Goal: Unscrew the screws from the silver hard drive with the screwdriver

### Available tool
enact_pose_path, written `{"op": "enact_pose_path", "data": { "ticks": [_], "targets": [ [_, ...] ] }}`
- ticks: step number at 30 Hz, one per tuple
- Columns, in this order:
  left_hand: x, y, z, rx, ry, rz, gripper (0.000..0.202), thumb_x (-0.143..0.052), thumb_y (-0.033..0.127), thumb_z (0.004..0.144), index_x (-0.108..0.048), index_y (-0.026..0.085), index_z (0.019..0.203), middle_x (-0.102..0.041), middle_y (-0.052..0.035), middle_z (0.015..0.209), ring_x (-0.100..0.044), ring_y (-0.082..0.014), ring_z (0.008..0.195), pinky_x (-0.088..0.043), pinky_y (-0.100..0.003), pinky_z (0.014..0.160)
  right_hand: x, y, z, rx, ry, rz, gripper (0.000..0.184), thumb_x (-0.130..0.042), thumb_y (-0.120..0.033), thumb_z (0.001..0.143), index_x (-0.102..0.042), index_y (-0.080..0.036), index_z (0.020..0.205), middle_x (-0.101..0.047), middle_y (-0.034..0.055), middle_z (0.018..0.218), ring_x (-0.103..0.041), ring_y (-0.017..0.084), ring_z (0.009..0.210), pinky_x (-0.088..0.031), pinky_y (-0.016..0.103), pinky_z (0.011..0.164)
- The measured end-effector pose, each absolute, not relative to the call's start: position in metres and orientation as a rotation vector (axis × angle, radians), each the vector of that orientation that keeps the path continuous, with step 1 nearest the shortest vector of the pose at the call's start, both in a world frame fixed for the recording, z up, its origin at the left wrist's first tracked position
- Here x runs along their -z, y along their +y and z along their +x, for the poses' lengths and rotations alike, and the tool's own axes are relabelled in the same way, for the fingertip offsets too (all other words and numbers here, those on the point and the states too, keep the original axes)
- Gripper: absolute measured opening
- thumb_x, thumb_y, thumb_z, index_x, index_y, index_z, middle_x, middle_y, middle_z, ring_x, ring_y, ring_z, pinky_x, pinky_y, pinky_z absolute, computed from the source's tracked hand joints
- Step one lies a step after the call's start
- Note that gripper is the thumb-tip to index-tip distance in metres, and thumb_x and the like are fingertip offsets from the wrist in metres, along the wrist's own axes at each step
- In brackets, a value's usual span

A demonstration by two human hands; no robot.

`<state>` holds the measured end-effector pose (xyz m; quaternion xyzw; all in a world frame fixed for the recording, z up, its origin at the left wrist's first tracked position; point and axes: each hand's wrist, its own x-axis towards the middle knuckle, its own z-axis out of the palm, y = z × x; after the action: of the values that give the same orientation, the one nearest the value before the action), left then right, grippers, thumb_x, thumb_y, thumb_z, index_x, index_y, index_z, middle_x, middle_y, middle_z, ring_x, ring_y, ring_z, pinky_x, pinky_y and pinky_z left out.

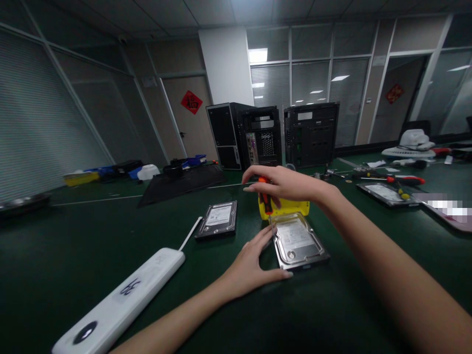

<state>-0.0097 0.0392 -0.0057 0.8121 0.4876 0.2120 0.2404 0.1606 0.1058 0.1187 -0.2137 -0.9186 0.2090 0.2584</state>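
Note:
A silver hard drive [298, 242] lies flat on the green table in front of me. My left hand [250, 265] braces it, thumb along its near edge and fingers against its left side. My right hand [283, 184] hovers above the drive's far left corner, closed round the red-and-black handle of a screwdriver [264, 196] that stands upright with its tip on that corner. A yellow tray [285, 209] sits just behind the drive. A second hard drive [218, 219] lies to the left, untouched.
A white power strip [121, 302] with its cable runs across the near left. Two black computer cases [275, 135] stand at the back, a black side panel [180, 182] lies left of them. More screwdrivers [391, 179] and another drive [383, 192] rest at the right.

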Motion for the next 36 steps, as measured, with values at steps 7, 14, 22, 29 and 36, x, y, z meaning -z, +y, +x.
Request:
{"op": "enact_pose_path", "data": {
  "ticks": [7,14,22,29,36],
  "targets": [
    [0.004,0.0385,-0.0086,-0.595,1.329,2.216,0.092,-0.067,0.059,0.063,-0.028,0.026,0.14,-0.024,-0.0058,0.148,-0.024,-0.0292,0.134,-0.021,-0.047,0.11,-0.1208,0.104,0.1617,-0.602,-2.536,-0.625,0.034,-0.03,-0.035,0.092,-0.057,-0.014,0.099,-0.061,0.0045,0.084,-0.055,0.009,0.056,-0.043,0.023,0.058],
    [0.0042,0.0385,-0.0089,-0.588,1.333,2.219,0.091,-0.067,0.06,0.063,-0.029,0.026,0.139,-0.024,-0.0051,0.148,-0.023,-0.0291,0.135,-0.02,-0.046,0.111,-0.1212,0.103,0.1616,-0.723,-2.526,-0.611,0.033,-0.036,-0.032,0.09,-0.054,-0.012,0.11,-0.064,0.0071,0.089,-0.058,0.009,0.055,-0.046,0.023,0.057],
    [0.0038,0.0388,-0.0092,-0.57,1.342,2.218,0.092,-0.067,0.06,0.063,-0.028,0.026,0.14,-0.023,-0.0054,0.149,-0.022,-0.0289,0.135,-0.02,-0.048,0.111,-0.1178,0.1076,0.1624,-0.646,-2.472,-0.664,0.05,-0.04,-0.055,0.084,-0.062,-0.01,0.094,-0.065,0.0075,0.081,-0.059,0.01,0.054,-0.045,0.022,0.053],
    [0.0043,0.0396,-0.0098,-0.564,1.336,2.228,0.093,-0.067,0.06,0.063,-0.028,0.026,0.14,-0.023,-0.0048,0.149,-0.022,-0.0282,0.135,-0.02,-0.046,0.111,-0.1164,0.1077,0.1633,-0.364,-2.467,-0.714,0.047,-0.041,-0.055,0.084,-0.058,-0.015,0.099,-0.063,0.004,0.078,-0.05,0.005,0.043,-0.036,0.02,0.049],
    [0.0078,0.0414,-0.0111,-0.572,1.327,2.238,0.094,-0.067,0.06,0.063,-0.027,0.025,0.14,-0.022,-0.0043,0.149,-0.023,-0.0274,0.135,-0.022,-0.045,0.111,-0.1181,0.1074,0.1643,-0.292,-2.498,-0.754,0.048,-0.035,-0.052,0.087,-0.06,-0.013,0.079,-0.061,0.0049,0.073,-0.052,0.01,0.057,-0.032,0.021,0.053]
  ]
}}
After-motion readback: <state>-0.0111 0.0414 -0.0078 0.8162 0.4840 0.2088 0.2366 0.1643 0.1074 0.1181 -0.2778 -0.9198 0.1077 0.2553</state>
